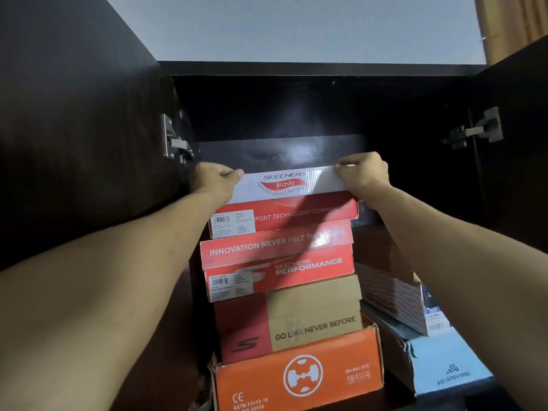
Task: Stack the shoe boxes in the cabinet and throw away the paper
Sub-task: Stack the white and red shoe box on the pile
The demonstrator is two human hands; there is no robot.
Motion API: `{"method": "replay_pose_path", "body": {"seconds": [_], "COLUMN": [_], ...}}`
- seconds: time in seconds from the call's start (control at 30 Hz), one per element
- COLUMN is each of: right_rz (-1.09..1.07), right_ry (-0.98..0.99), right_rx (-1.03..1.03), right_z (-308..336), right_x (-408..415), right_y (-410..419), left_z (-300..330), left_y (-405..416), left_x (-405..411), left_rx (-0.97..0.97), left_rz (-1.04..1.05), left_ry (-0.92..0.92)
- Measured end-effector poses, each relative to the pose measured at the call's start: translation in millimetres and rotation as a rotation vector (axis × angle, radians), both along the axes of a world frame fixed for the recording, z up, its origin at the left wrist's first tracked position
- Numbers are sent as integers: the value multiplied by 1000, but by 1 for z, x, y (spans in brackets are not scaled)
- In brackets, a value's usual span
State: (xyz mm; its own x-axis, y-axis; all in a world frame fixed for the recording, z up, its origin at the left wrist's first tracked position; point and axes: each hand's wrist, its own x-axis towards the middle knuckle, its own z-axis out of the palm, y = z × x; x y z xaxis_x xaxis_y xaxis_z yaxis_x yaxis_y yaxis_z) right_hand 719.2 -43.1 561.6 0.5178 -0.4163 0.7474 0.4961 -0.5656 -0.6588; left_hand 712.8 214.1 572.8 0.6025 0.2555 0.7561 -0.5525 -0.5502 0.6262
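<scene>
A stack of several shoe boxes stands inside the dark cabinet (296, 108). On top lies a white and red Skechers ArchFit box (286, 200). My left hand (215, 182) grips its left top corner and my right hand (363, 173) grips its right top corner. Under it sit a red Skechers Performance box (278, 262), a tan and red box (296, 315) and an orange box (296, 378) at the bottom. No paper is in view.
To the right of the stack lie a light blue box (444, 363) and a dark patterned box (391, 295) on top of it. Both cabinet doors stand open, with metal hinges at left (175, 140) and right (480, 129). A curtain (513, 22) hangs at upper right.
</scene>
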Motion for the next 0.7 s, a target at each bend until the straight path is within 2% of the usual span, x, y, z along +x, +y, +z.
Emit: {"method": "replay_pose_path", "body": {"seconds": [0.1, 0.23, 0.33, 0.47, 0.57, 0.63, 0.7], "right_rz": [-64, -128, -128, -118, -113, -140, -183], "right_ry": [46, 102, 170, 262, 239, 246, 302], "right_rx": [-101, -217, -313, -471, -475, -486, -523], "right_z": [-3, -5, -7, -11, -13, -17, -25], "right_x": [7, 9, 8, -4, -30, -56, -87], "right_y": [0, 2, 3, -1, -10, -22, -40], "left_z": [-9, -25, -37, -45, -49, -54, -61], "left_y": [-4, -6, -8, -18, -42, -68, -101], "left_x": [7, 15, 15, 6, -8, -18, -31], "left_rx": [135, 612, 825, 883, 882, 857, 811], "left_rz": [124, 434, 523, 551, 508, 396, 185], "left_ry": [-24, -55, -75, 12, -46, -101, -76]}}
